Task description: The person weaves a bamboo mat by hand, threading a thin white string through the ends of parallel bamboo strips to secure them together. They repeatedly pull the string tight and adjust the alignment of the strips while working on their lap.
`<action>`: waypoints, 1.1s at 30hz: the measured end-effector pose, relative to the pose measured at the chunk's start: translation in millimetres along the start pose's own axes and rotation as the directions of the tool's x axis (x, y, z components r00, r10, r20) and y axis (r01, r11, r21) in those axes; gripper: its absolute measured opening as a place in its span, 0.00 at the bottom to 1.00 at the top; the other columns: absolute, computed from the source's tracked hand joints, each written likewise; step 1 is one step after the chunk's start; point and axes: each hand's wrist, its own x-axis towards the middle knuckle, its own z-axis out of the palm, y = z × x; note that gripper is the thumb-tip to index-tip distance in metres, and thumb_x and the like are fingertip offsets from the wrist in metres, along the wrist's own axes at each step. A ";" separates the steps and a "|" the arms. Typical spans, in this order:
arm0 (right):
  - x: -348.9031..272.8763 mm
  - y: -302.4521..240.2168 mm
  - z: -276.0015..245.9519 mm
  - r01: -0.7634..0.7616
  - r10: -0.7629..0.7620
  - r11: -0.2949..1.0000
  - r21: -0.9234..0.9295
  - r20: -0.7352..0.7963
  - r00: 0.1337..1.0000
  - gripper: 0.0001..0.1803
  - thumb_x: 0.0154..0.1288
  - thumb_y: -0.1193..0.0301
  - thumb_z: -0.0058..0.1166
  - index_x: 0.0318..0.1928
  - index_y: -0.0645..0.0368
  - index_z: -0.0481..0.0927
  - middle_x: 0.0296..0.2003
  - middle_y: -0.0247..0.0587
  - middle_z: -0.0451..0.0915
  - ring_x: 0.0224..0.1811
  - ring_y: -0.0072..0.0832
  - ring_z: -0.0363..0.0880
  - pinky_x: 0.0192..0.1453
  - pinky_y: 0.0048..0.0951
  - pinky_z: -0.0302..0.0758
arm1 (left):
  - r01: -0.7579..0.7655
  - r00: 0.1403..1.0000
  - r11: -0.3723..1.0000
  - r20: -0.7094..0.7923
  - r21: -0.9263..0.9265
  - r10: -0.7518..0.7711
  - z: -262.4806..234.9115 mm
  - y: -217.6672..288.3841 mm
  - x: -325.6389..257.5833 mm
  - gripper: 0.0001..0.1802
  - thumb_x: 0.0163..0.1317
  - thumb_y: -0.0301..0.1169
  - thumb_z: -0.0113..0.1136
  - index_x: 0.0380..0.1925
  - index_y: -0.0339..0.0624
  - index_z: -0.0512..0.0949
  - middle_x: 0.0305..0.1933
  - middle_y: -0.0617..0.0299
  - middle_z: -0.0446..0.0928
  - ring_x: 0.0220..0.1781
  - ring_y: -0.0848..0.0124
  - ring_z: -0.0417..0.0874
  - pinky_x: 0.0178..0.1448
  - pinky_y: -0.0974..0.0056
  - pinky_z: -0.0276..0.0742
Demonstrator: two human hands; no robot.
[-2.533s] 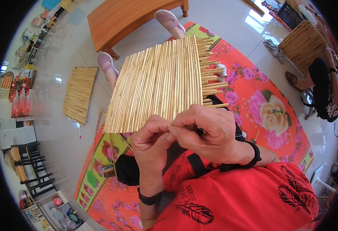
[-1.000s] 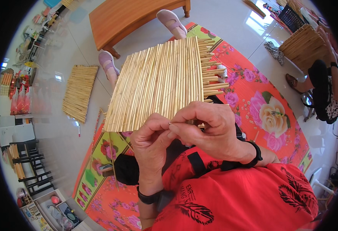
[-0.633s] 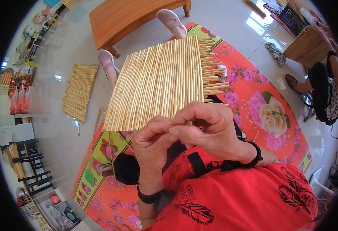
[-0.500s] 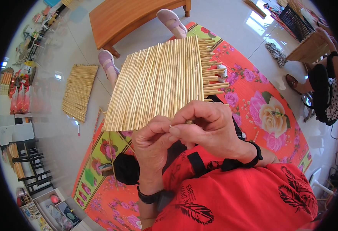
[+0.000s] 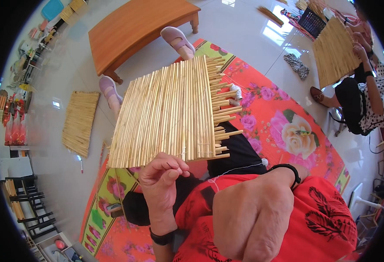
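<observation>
**A:** Starting nearest me: where are my hands relative to the reed mat?

**B:** Your right hand (image 5: 255,218) is closest to the camera, low in the view over the red shirt (image 5: 323,214), pulled back towards you and well apart from the mat's near edge. It looks loosely curled; I can't tell whether it grips anything, though a thin white thread (image 5: 238,168) runs from beside that wrist towards the mat

**A:** And my left hand?

**B:** Your left hand (image 5: 161,179) sits just under the mat's near edge, thumb and forefinger pinched together on what looks like a fine needle (image 5: 169,166). It is clearly the nearer hand to the reed mat (image 5: 170,113)

**A:** Which way does the mat lie from there?

**B:** Straight ahead and above your left hand, resting over your lap and legs. Its reeds run lengthwise away from you, so the long axis of each reed points from your hands towards your feet. On the mat's right side loose reed ends (image 5: 224,118) stick out sideways, uneven

**A:** Beyond the mat?

**B:** Past its far edge are your two pink shoes (image 5: 176,37), then a low wooden table (image 5: 135,30). Left of the mat a smaller finished mat (image 5: 79,122) lies on the pale floor. Right of it is the flowered floor mat (image 5: 288,131), and further right another person (image 5: 366,96) holds a reed mat of their own
</observation>
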 end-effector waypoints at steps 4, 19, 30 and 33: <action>-5.9 6.6 1.8 0.070 -0.070 0.997 -0.015 0.022 0.997 0.07 0.72 0.75 0.63 0.37 0.68 0.85 0.26 0.46 0.76 0.16 0.34 0.75 0.18 0.32 0.65 | 0.032 0.999 0.999 -0.016 -0.042 -0.033 1.8 -5.3 -2.8 0.07 0.61 0.24 0.74 0.37 0.35 0.84 0.36 0.57 0.80 0.40 0.61 0.85 0.40 0.61 0.86; -1.1 5.1 1.9 0.074 -0.067 0.993 0.094 -0.081 0.994 0.06 0.70 0.79 0.64 0.39 0.72 0.85 0.29 0.47 0.81 0.20 0.33 0.78 0.20 0.30 0.68 | 0.055 0.998 0.997 -0.030 -0.058 -0.057 1.0 -8.5 -1.8 0.08 0.62 0.27 0.74 0.38 0.36 0.84 0.36 0.58 0.80 0.39 0.62 0.85 0.40 0.61 0.84; 0.1 4.0 1.6 0.000 0.001 0.997 0.080 -0.019 1.000 0.06 0.71 0.80 0.62 0.35 0.71 0.83 0.29 0.45 0.82 0.22 0.34 0.77 0.23 0.31 0.68 | 0.060 0.997 0.997 -0.036 -0.045 -0.062 -1.9 -9.4 -0.4 0.08 0.62 0.25 0.73 0.38 0.35 0.84 0.36 0.58 0.79 0.39 0.62 0.84 0.40 0.60 0.84; 1.2 6.7 3.8 0.008 -0.009 0.997 0.078 0.010 1.000 0.06 0.72 0.80 0.60 0.35 0.70 0.83 0.30 0.46 0.82 0.26 0.39 0.79 0.28 0.34 0.72 | 0.053 0.997 0.998 -0.047 -0.029 -0.055 -1.1 -7.5 -1.3 0.08 0.62 0.26 0.73 0.37 0.35 0.84 0.35 0.59 0.79 0.39 0.62 0.84 0.39 0.61 0.83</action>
